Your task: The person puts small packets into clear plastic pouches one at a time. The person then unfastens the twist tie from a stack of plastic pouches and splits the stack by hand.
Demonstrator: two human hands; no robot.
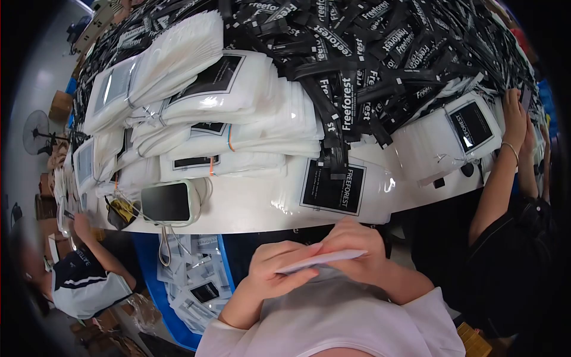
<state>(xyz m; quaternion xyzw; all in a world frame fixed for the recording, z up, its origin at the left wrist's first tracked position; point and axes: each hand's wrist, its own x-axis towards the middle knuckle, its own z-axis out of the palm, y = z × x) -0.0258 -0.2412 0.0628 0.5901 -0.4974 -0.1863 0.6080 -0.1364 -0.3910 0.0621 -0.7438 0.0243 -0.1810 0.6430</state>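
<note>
Close to my body, in front of the table's edge, my left hand [284,268] and my right hand [355,247] both grip a thin whitish packet [321,260]. It is seen nearly edge-on, so its face is hidden. Just beyond my hands, flat clear bags with a black FREEFOREST label [334,185] lie on the white table [238,214]. Long black Freeforest sachets [347,101] are heaped behind them, some hanging over the flat bags.
Tied bundles of clear bags [238,116] are stacked at the left, another bundle [446,137] at the right. A phone [165,202] lies near the edge. Below stands a blue bin [159,285] of packets. People work at the left [89,279] and right [505,238].
</note>
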